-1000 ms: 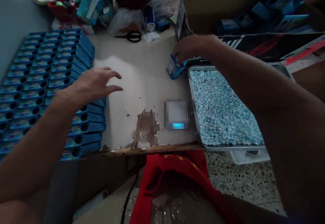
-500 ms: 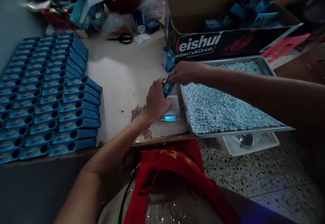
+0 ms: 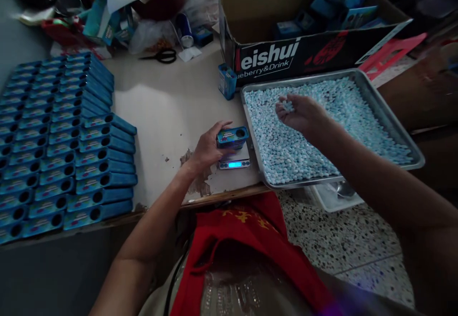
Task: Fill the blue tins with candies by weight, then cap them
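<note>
My left hand (image 3: 209, 148) is closed round the left end of a small blue box (image 3: 232, 136) with a round hole in its top. Under that box is a small digital scale (image 3: 243, 156) with a lit blue display. Cupped over the metal tray (image 3: 263, 175), my right hand (image 3: 296, 111) holds a few pale blue candies (image 3: 287, 106) in its fingers. Many loose candies (image 3: 296, 158) of the same blue and white kind fill the tray. Another blue box (image 3: 227, 82) stands upright on the table behind the scale.
Rows of blue boxes (image 3: 71, 139) cover the table's left side. A black carton (image 3: 272, 58) with more blue boxes stands at the back. Scissors (image 3: 164, 56) and a can (image 3: 184, 30) lie near the back edge. A white container (image 3: 332, 201) sits below the tray.
My right hand has left the blue box, moved right over the tray and picked up candies. The box, tilted between both hands before, is now level at the scale in my left hand.
</note>
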`<state>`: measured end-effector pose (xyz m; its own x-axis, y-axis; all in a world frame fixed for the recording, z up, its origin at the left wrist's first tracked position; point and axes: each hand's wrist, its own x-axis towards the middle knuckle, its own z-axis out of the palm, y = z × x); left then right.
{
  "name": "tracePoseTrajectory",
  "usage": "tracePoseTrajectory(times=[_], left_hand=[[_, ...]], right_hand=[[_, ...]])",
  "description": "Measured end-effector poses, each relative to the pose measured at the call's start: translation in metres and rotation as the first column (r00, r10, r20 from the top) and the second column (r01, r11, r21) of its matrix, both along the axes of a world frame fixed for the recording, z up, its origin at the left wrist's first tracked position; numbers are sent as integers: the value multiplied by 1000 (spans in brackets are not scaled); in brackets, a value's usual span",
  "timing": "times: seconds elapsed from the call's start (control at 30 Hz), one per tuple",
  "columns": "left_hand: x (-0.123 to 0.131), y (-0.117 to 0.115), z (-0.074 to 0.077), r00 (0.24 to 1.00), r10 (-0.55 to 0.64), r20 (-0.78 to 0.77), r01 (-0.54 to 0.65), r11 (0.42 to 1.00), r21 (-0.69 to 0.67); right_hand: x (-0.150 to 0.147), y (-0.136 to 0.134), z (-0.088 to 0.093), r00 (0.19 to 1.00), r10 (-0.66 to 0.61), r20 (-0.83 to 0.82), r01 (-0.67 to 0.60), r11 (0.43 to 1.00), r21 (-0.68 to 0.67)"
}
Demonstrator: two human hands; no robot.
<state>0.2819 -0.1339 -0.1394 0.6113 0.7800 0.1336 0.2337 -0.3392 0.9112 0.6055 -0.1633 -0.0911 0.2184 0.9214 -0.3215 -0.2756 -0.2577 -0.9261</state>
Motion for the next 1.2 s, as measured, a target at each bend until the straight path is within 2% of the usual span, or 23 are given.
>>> tracePoseTrajectory(times=[0.1,0.17,0.3,0.4,0.5,0.67,0.8,1.1,1.2], left_hand=[[-16,9,1,997,0,81,6,996,-84],[-30,13,1,994,60,92,-46,988,-146],[-51,7,-4,969,242,58,-219,940,-261],[-58,-5,-9,929,367,54,-331,886,-326],[-61,-12,-10,898,431,89,-382,863,-330],[-66,-14,-7,890,447,91,-409,870,-275],[-68,-14,-7,887,451,97,-414,871,-264],[-60,-13,-2,919,377,118,-332,899,-286],[-52,-14,2,946,313,86,-286,929,-236]], right_hand=[[2,-24,-19,992,-85,-90,71,987,-145],[-4,-36,-18,989,-42,-142,12,979,-204],[-24,-43,6,978,96,-187,-138,964,-229],[-44,-40,29,975,149,-167,-184,959,-217],[-63,-38,46,976,197,-94,-211,961,-181],[-72,-37,53,941,319,112,-314,948,-61],[-68,-37,52,905,392,166,-395,918,-17],[-81,-35,61,901,385,200,-378,923,-74],[-85,-36,62,925,345,161,-332,938,-103]])
